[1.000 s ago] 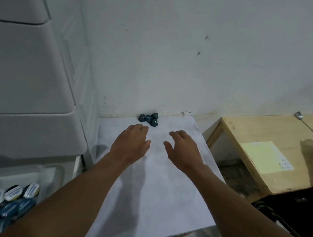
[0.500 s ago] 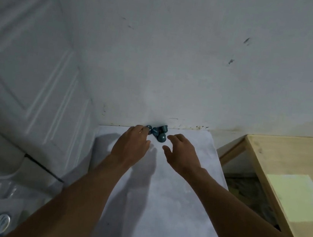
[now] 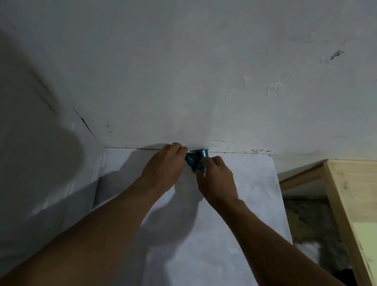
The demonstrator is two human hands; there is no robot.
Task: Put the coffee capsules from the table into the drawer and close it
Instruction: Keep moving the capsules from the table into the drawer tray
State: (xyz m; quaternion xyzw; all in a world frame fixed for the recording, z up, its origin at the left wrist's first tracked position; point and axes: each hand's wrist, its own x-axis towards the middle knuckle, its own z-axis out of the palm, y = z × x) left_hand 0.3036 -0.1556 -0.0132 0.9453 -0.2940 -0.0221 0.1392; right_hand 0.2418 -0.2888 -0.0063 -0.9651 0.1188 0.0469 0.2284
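Small teal coffee capsules, frame centre: smooth, faint metallic sheen.
White mottled tabletop, lower centre: matt, smooth.
Pale wooden table, right edge: bare, dull.
White wall, upper frame: matt, scuffed.

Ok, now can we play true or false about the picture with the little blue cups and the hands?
1. The coffee capsules are blue. True.
2. The capsules lie in the middle of the white table. False: they sit at its far edge, right against the wall.
3. Both hands are at the capsules. True: the left hand is on their left side and the right hand on their right side, fingers curled at them.
4. The wooden table stands on the left. False: it stands on the right, beside the white table.
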